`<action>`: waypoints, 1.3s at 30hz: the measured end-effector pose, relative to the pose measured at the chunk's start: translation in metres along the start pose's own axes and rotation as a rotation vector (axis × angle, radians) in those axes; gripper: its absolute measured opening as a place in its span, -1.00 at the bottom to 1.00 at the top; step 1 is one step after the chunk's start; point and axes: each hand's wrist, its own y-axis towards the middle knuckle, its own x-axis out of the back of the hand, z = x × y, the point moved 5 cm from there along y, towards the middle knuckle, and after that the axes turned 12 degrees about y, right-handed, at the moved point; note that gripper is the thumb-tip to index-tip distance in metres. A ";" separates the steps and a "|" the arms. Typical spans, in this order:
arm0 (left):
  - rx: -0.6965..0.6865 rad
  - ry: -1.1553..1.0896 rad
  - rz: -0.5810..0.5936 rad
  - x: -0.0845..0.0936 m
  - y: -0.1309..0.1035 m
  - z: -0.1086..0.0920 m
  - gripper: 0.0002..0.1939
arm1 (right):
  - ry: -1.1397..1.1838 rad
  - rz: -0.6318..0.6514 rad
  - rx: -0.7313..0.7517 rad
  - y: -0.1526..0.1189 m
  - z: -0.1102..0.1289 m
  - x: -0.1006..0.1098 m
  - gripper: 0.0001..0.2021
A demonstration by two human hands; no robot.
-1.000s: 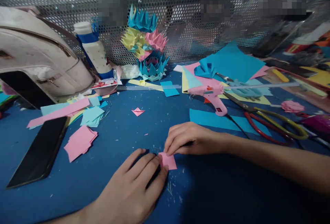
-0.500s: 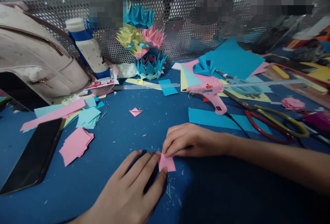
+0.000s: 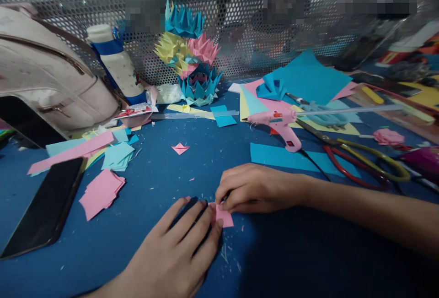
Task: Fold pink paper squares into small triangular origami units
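Note:
A small pink paper square lies on the dark blue table between my hands. My left hand is spread palm down, with its fingertips and thumb resting on the paper's left and lower edges. At the upper edge, my right hand has its fingers bent and pressed together on the paper. Part of the square is hidden under the fingers. Farther back sits a small folded pink paper piece. Off to the left are a stack of pink squares and a stack of light teal squares.
A pink glue gun and large scissors lie right of centre, near a blue paper strip. Folded paper flowers stand at the back by a perforated metal panel. A phone, bottle and backpack occupy the left.
The left fingers have shifted slightly over the paper, covering more of its left side. The right fingertips have moved slightly down on its upper edge.

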 end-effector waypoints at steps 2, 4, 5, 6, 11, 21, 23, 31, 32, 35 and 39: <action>-0.007 -0.007 -0.019 0.000 -0.001 -0.001 -0.64 | -0.052 0.021 0.007 0.000 0.002 0.000 -0.76; -0.014 -0.014 -0.038 -0.001 -0.002 -0.003 -0.65 | -0.087 0.025 0.012 0.000 0.002 0.000 -0.77; -0.018 -0.017 -0.051 -0.001 -0.003 -0.003 -0.65 | -0.100 0.022 0.016 -0.001 0.002 -0.001 -0.78; -0.019 -0.022 -0.064 -0.001 -0.004 -0.004 -0.65 | -0.112 0.018 0.018 -0.001 0.002 -0.001 -0.79; -0.001 -0.070 -0.070 -0.001 -0.005 -0.004 -0.65 | -0.190 -0.015 0.005 -0.001 0.002 -0.002 -0.76; 0.015 -0.079 -0.069 0.000 -0.003 -0.003 -0.65 | -0.414 0.069 -0.121 0.002 0.003 -0.007 -0.68; 0.012 -0.085 -0.069 0.001 -0.003 -0.003 -0.65 | -0.440 0.099 -0.143 0.004 0.007 -0.003 -0.68; -0.006 -0.096 -0.051 0.000 -0.003 -0.001 -0.64 | -0.444 0.230 -0.200 0.003 0.016 0.011 -0.76; -0.009 -0.097 -0.049 0.001 -0.003 -0.001 -0.64 | -0.451 0.239 -0.194 0.003 0.017 0.010 -0.77; -0.014 -0.100 -0.044 0.001 -0.004 -0.001 -0.63 | -0.496 0.274 -0.191 0.004 0.021 0.007 -0.76; -0.041 -0.097 -0.014 0.001 -0.003 -0.001 -0.59 | -0.550 0.300 -0.198 0.005 0.026 0.002 -0.76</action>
